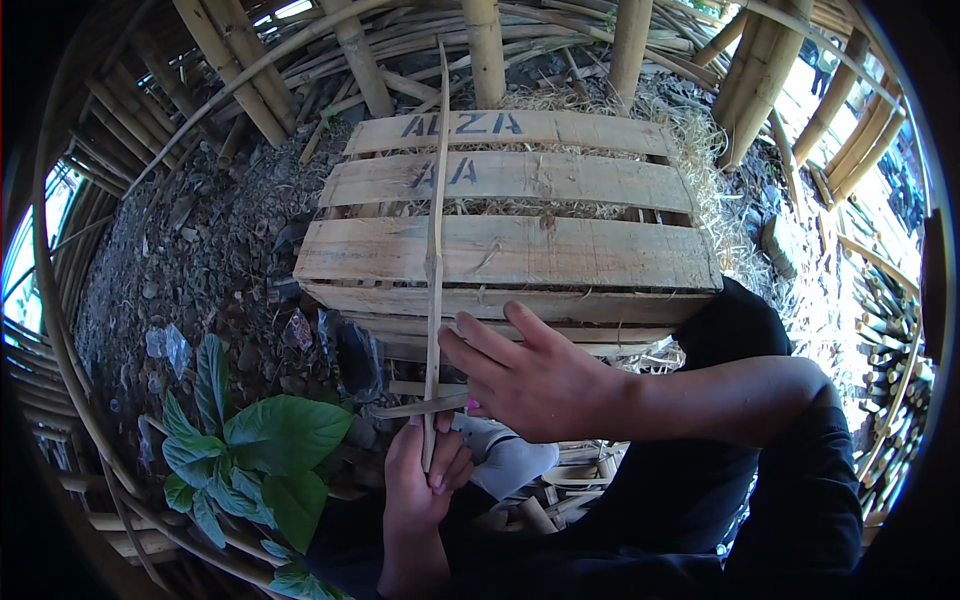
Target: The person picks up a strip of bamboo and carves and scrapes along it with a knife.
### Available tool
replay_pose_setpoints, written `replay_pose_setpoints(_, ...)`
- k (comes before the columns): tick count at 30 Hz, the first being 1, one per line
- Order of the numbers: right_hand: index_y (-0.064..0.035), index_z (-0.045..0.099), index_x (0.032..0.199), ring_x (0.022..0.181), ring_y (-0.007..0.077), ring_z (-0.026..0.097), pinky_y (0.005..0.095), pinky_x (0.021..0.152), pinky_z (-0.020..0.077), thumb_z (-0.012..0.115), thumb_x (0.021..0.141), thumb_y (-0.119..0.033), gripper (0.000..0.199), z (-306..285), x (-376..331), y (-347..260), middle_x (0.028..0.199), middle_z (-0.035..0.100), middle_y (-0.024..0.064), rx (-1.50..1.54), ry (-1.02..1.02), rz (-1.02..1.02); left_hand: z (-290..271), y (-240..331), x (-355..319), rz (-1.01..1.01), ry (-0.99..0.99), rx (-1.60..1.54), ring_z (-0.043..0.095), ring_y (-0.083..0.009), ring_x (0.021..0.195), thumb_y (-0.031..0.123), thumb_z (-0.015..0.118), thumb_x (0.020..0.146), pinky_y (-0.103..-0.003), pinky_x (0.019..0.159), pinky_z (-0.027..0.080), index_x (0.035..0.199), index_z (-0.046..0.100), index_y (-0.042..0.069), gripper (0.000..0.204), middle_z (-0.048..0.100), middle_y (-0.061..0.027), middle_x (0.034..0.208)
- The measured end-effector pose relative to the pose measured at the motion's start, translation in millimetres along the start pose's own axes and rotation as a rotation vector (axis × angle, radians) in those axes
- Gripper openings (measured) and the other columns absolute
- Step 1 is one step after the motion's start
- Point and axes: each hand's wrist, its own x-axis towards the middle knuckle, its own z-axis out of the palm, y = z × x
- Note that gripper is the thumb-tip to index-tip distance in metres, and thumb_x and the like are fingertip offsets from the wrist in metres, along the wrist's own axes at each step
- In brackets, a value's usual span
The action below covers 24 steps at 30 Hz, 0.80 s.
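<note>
My left hand [428, 465] is closed around the lower end of a long, thin bamboo strip [436, 250]. The strip rises almost straight from my fist and passes over a slatted wooden crate [580, 250], its tip beyond the crate's far edge. My right hand [540, 378] grips a knife; its blade [418, 407] lies across the strip just above my left fist. A bit of pink shows at the knife's handle, and the rest is hidden by my hand. Some fingers of that hand stretch out beside the strip.
A broad-leaved green plant [285, 435] grows at the left, near my left forearm. Bamboo posts [484, 55] stand behind the crate, with pale shavings [705, 190] at its right. Cut bamboo pieces [890, 370] are piled at far right. Clear plastic scraps [170, 346] lie on the stony ground.
</note>
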Motion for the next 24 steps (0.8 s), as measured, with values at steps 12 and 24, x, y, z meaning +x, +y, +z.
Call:
replay_pose_setpoints(12,-0.0028,0.067,0.092,0.105,0.0226,0.048,0.0318,0.073,0.0459,0.057,0.090,-0.036,0.035,9,-1,-1,0.115,0.055,0.0097,0.114,-0.028,-0.001,0,1,0,0.013,-0.004,-0.010,0.024,-0.0051,0.034,0.036,0.031,0.103,-0.021,0.038,0.018,0.096,0.047,0.010,0.031,0.031,0.0066,0.045)
replay_pose_setpoints(24,-0.0028,0.056,0.088,0.067,0.0240,0.059,0.0343,0.062,0.0481,0.057,0.089,-0.024,0.021,23,-5,-6,0.074,0.055,0.0083,0.413,-0.102,0.085,-1,1,1,0.012,-0.020,-0.018,0.024,-0.0051,0.034,0.036,0.031,0.103,-0.021,0.038,0.018,0.095,0.047,0.010,0.032,0.032,0.0065,0.045)
